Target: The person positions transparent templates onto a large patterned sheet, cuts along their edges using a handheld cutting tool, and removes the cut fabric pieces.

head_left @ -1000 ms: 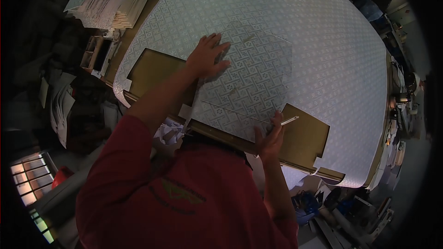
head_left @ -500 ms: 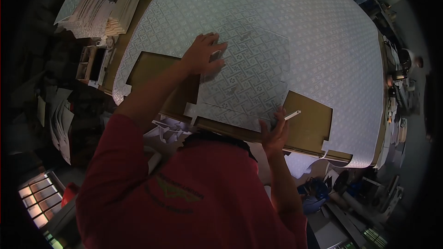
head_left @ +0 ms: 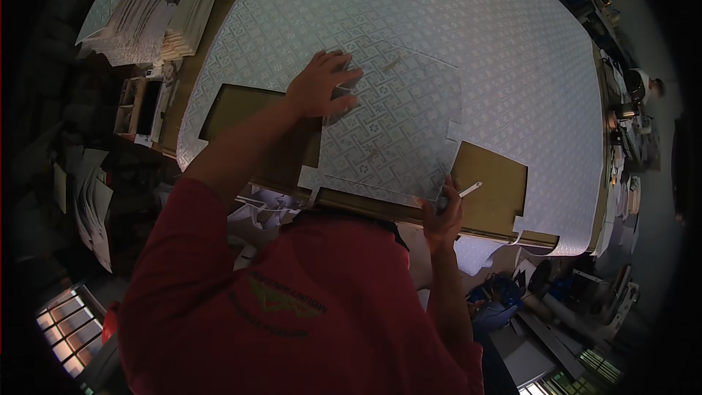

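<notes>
Under your hands: a clear sheet (head_left: 398, 128) lies flat on the patterned sheet (head_left: 526, 80), between the left opening (head_left: 238, 110) and the right opening (head_left: 497, 175), where brown board shows.
Left hand (head_left: 314, 89): palm down at the left side of the clear sheet, farther from you than your other hand; your fingers are spread wide and point away and to the right. Something glossy shows between thumb and fingers, but you cannot tell from here whether they grip it.
Right hand (head_left: 444, 221): at the near right corner of the clear sheet, close to your waist, with fingers closed in around a white stick (head_left: 471, 189).
White stick: its long axis slants from your right fingers outward to the right and a little away from you; the free end hangs over the right opening, on the side turned away from the clear sheet.
Clear sheet, near edge: it runs crosswise in front of you, ending beside your right fingertips, so your right hand is much the nearer to it; your left is up the side. Its far left outline is too faint to follow.
Paper stack (head_left: 142, 25): beyond your left arm, at the left of the patterned sheet, well apart from both hands.
</notes>
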### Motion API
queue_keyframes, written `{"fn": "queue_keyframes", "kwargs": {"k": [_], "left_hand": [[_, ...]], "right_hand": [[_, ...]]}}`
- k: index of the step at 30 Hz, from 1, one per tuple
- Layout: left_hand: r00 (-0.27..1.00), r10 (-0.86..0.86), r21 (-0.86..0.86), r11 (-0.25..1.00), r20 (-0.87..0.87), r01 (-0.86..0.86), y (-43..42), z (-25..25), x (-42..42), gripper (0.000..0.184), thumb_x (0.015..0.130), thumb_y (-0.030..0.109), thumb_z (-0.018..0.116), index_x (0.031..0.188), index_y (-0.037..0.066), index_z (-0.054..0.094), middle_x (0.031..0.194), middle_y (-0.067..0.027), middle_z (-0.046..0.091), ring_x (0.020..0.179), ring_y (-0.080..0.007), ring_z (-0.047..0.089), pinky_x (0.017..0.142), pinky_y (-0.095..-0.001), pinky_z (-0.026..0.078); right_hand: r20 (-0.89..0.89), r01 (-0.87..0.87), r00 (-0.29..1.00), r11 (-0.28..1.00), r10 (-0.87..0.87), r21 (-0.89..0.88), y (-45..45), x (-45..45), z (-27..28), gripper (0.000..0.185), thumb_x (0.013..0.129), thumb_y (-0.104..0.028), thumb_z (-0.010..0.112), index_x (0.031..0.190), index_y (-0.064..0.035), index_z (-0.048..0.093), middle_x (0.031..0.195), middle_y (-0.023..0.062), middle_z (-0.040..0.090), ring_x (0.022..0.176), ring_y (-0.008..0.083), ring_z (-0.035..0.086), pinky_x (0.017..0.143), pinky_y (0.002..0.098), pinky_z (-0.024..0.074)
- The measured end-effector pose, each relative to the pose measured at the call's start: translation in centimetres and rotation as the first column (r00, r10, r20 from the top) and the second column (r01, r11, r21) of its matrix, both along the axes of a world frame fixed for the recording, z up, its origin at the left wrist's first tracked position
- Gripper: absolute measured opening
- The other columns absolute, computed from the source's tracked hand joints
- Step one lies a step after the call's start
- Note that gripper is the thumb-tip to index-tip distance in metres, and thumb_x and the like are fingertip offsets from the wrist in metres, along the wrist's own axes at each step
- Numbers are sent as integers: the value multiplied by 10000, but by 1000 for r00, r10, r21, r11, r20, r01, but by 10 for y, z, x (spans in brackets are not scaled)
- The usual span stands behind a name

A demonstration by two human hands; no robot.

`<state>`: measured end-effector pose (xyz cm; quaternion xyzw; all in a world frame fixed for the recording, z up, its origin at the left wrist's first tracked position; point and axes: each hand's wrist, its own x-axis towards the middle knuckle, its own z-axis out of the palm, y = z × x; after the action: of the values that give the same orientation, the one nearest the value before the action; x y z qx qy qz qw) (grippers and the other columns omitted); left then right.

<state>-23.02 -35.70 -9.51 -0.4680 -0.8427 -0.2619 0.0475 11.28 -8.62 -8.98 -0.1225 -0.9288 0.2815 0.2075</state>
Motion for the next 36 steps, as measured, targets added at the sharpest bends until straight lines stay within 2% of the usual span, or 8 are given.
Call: {"fn": "queue_keyframes", "kwargs": {"k": [7, 9, 13, 15, 17, 21, 27, 36], "left_hand": [[999, 5, 44, 999, 47, -7, 1, -2, 0, 522, 917, 429, 737, 1370, 174, 688, 1510, -204, 524, 1439, -424, 423, 1220, -528, 321], [999, -6, 26, 1000, 52, 5, 1, -4, -2, 473, 944, 375, 706, 1375, 180, 681, 1537, -206, 506, 1458, -417, 410, 1225, -541, 307], [1000, 10, -58, 998, 21, -9, 3, -6, -1, 481, 963, 359, 678, 1409, 180, 649, 1575, -216, 471, 1488, -419, 380, 1239, -558, 269], [999, 11, -76, 997, 42, -8, 2, -3, 3, 581, 955, 463, 679, 1449, 164, 608, 1613, -231, 421, 1520, -424, 338, 1254, -574, 221], [999, 18, -93, 996, 32, -15, 3, 3, 9, 637, 944, 523, 676, 1456, 153, 598, 1618, -237, 409, 1526, -428, 325, 1259, -574, 209], [1000, 10, -122, 992, 13, -8, 3, 6, 9, 807, 889, 673, 678, 1483, 139, 563, 1628, -247, 384, 1538, -434, 301, 1269, -578, 185], [999, 25, -146, 989, 22, -22, 3, 6, 9, 894, 844, 715, 698, 1520, 156, 523, 1624, -243, 392, 1545, -432, 292, 1274, -578, 178], [999, 29, -128, 991, 28, -25, 4, 6, 10, 844, 839, 716, 704, 1494, 202, 570, 1629, -229, 391, 1544, -430, 295, 1271, -595, 177]], "right_hand": [[-13, -13, 1000, 1000, 13, -9, 0, 0, 4, 606, 766, -55, 874, 1264, -32, 530, 1433, 259, 606, 1357, 487, 534, 1117, 535, 450], [-32, -30, 999, 999, 29, -17, 0, -2, 3, 615, 762, -48, 874, 1271, -30, 528, 1432, 262, 604, 1353, 494, 533, 1113, 540, 453], [-16, -56, 998, 998, 56, 14, 3, -2, 4, 616, 764, -37, 865, 1277, -23, 524, 1424, 261, 605, 1330, 501, 544, 1096, 545, 464], [-5, -68, 998, 998, 68, 17, 5, -1, 4, 611, 768, -37, 863, 1277, -22, 525, 1420, 259, 609, 1323, 498, 549, 1091, 542, 468], [-23, -64, 998, 998, 64, 7, 6, -1, 2, 615, 797, -154, 885, 1292, -20, 546, 1407, 230, 626, 1325, 489, 544, 1089, 539, 463], [-72, -81, 994, 997, 82, 15, 8, -2, -3, 602, 799, -156, 882, 1283, -16, 551, 1399, 228, 630, 1314, 492, 549, 1085, 542, 461], [-63, -73, 995, 997, 73, 2, 8, -2, -1, 626, 792, -150, 886, 1291, -18, 532, 1412, 249, 617, 1309, 494, 552, 1089, 543, 455], [-51, -54, 997, 999, 54, 3, 8, -1, -1, 645, 771, -132, 898, 1287, -27, 525, 1417, 233, 617, 1321, 474, 548, 1093, 540, 452]]}}
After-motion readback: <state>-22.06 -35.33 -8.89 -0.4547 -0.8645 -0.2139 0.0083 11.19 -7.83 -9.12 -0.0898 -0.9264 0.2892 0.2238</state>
